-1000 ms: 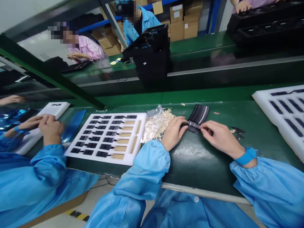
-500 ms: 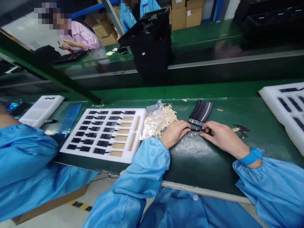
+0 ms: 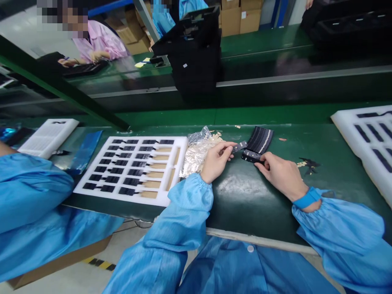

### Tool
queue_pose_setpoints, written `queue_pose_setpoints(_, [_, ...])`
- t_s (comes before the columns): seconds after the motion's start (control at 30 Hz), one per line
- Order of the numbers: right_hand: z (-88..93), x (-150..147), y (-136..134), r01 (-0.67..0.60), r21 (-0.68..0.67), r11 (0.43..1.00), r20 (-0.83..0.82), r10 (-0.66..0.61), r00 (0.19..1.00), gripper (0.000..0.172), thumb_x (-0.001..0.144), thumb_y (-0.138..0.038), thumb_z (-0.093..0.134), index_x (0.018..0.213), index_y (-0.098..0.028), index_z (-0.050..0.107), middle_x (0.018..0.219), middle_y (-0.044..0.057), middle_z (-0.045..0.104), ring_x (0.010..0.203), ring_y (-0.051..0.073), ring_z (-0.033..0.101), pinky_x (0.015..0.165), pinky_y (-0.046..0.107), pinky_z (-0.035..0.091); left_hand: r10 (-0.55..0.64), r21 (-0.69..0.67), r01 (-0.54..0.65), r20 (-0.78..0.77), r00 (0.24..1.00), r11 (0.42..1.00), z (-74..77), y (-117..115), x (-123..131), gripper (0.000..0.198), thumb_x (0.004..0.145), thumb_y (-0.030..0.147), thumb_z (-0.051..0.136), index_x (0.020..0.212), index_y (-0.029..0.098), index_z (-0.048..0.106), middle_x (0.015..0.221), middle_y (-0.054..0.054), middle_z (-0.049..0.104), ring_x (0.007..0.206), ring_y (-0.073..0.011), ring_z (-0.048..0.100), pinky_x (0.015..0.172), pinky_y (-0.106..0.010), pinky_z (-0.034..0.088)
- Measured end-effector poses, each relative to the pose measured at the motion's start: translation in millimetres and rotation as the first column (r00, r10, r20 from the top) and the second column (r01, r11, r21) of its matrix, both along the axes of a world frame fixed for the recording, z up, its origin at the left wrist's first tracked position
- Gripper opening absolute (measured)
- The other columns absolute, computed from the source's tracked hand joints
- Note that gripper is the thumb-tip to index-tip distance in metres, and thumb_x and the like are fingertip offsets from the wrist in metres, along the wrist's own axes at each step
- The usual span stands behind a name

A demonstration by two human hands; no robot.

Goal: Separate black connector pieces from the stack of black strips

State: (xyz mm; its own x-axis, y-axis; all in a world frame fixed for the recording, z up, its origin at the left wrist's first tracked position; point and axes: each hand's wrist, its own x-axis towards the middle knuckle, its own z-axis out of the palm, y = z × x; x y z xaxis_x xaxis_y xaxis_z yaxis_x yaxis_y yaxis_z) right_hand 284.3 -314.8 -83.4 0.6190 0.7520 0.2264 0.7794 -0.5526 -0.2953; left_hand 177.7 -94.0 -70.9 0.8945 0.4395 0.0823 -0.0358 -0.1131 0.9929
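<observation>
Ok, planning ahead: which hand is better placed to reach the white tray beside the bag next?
Probably the left hand: holding a dark strip, it's nearer the white tray; the right hand grips another dark piece.

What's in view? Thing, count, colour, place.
small strip: 1, dark grey, in left hand
small block: 1, black, in right hand
ribbed stack: 1, black, beyond block
clear bag: 1, see-through, left of left hand
small pieces: many, cream, heaped at bag
foam trays: 3, white, two left, one right
sheet: 1, blue, between left trays
scraps: several, mostly black, right of right hand
bins: several, black, beyond bench
boxes: several, brown, background, bottom left
beam: 1, green, upper left
bench: 1, green, beneath hands
other people: at least 3, blue/pink clothes, left and beyond
own hands: 2, blue sleeves, centre
</observation>
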Motion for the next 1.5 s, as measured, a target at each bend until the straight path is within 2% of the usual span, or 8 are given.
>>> queue_pose_setpoints(0.2, [-5.3, 5.4, -0.4, -0.037, 0.058, 0.998, -0.09, 0.042, 0.995, 0.014, 0.096, -0.035, 0.064, 0.098, -0.023, 0.058, 0.078, 0.0, 0.069, 0.065, 0.019, 0.066, 0.054, 0.028, 0.032, -0.029, -0.211, 0.016, -0.06, 0.998, 0.977, -1.1, -14.4, 1.5, 0.022, 0.093, 0.03, 0.065, 0.105, 0.013, 0.07, 0.072, 0.0, 0.065, 0.061, -0.008, 0.058, 0.063, -0.021, 0.049])
queue_pose_setpoints(0.5, [0.7, 2.7, 2.0, 0.012, 0.201, 0.979, -0.121, 0.013, 0.993, 0.02, 0.094, -0.039, 0.066, 0.101, -0.022, 0.059, 0.071, -0.002, 0.064, 0.059, 0.016, 0.061, 0.055, 0.027, 0.037, -0.062, -0.413, 0.009, -0.116, 0.991, 0.911, 2.5, -21.0, 1.2, 0.012, 0.094, 0.02, 0.059, 0.103, 0.013, 0.059, 0.088, -0.006, 0.072, 0.066, -0.0092, 0.064, 0.059, -0.02, 0.048])
queue_pose_setpoints(0.73, [31.2, 40.0, -14.3, 0.433, 0.581, 0.689, -0.386, -0.234, 0.892, 0.022, 0.09, -0.04, 0.07, 0.08, -0.023, 0.06, 0.058, -0.002, 0.057, 0.05, 0.014, 0.051, 0.049, 0.028, 0.039, -0.235, -0.414, 0.157, -0.145, 0.961, 0.897, 0.6, -34.1, -2.6, 0.023, 0.093, 0.027, 0.065, 0.108, 0.013, 0.055, 0.09, -0.007, 0.074, 0.066, -0.0105, 0.065, 0.057, -0.021, 0.047])
queue_pose_setpoints(0.87, [42.3, 58.4, -27.5, 0.514, 0.624, 0.589, -0.513, -0.189, 0.838, 0.026, 0.089, -0.042, 0.073, 0.079, -0.023, 0.059, 0.055, -0.004, 0.054, 0.044, 0.012, 0.044, 0.044, 0.027, 0.033, -0.396, -0.373, 0.322, -0.14, 0.908, 0.87, 0.0, -38.6, -5.0, 0.028, 0.089, 0.03, 0.073, 0.107, 0.013, 0.06, 0.096, -0.011, 0.077, 0.074, -0.012, 0.069, 0.07, -0.025, 0.052])
queue_pose_setpoints(1.0, [51.2, 46.4, -49.5, 0.442, 0.459, 0.771, -0.532, -0.16, 0.832, 0.028, 0.088, -0.046, 0.075, 0.082, -0.02, 0.065, 0.061, -0.002, 0.059, 0.046, 0.012, 0.048, 0.046, 0.026, 0.036, -0.433, -0.4, 0.367, -0.087, 0.897, 0.84, 2.0, -40.4, -6.1, 0.026, 0.087, 0.028, 0.076, 0.1, 0.014, 0.059, 0.101, -0.012, 0.079, 0.085, -0.0144, 0.073, 0.086, -0.03, 0.054])
queue_pose_setpoints(1.13, [39.2, 20.7, -78.8, 0.313, 0.16, 0.936, -0.392, -0.23, 0.89, 0.033, 0.089, -0.053, 0.07, 0.087, -0.02, 0.072, 0.075, 0.003, 0.067, 0.059, 0.016, 0.056, 0.056, 0.03, 0.043, -0.403, -0.393, 0.338, -0.093, 0.91, 0.855, 1.3, -41.4, -4.7, 0.024, 0.087, 0.027, 0.074, 0.094, 0.016, 0.054, 0.096, -0.01, 0.078, 0.081, -0.0142, 0.072, 0.075, -0.026, 0.053])
queue_pose_setpoints(1.3, [14.0, 0.1, -91.9, 0.294, 0.051, 0.954, -0.148, -0.284, 0.947, 0.03, 0.097, -0.046, 0.058, 0.093, -0.019, 0.07, 0.087, 0.008, 0.064, 0.065, 0.02, 0.057, 0.065, 0.035, 0.046, -0.361, -0.303, 0.319, -0.093, 0.928, 0.898, -1.3, -40.4, -2.5, 0.019, 0.09, 0.025, 0.067, 0.104, 0.017, 0.055, 0.087, -0.004, 0.074, 0.069, -0.0105, 0.067, 0.062, -0.021, 0.048])
queue_pose_setpoints(1.5, [16.5, -8.2, -81.6, 0.242, 0.029, 0.97, -0.179, -0.234, 0.956, 0.014, 0.098, -0.03, 0.053, 0.09, -0.02, 0.06, 0.093, 0.01, 0.062, 0.076, 0.023, 0.06, 0.071, 0.037, 0.047, -0.347, -0.32, 0.293, -0.128, 0.929, 0.901, 4.1, -40.8, -3.9, 0.009, 0.09, 0.02, 0.056, 0.098, 0.019, 0.051, 0.077, 0.001, 0.063, 0.065, -0.0117, 0.061, 0.057, -0.023, 0.047])
